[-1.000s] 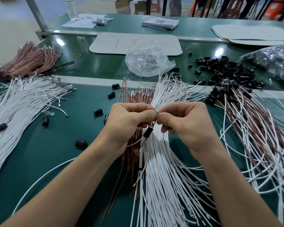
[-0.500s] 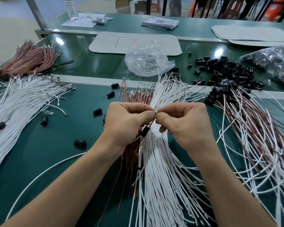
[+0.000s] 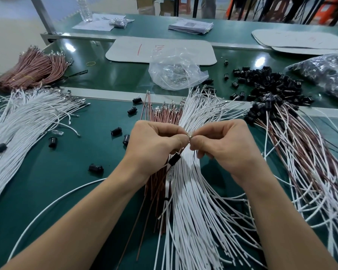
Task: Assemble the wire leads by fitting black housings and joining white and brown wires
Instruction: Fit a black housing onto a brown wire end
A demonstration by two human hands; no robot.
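L hand (image 3: 154, 145) & R hand (image 3: 226, 147), fingers curled, both pinch small metal terminal (image 3: 189, 135) above white wires (image 3: 193, 191) | black housing (image 3: 174, 160) hangs just below L hand | tip: align ends squarely, grip firm, then slide housing up.

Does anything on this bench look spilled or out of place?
Yes: several black housings lie scattered on the green mat left of the left hand, apart from the main pile at far right, and another housing sits on the left white wire bundle. Nothing looks damaged.
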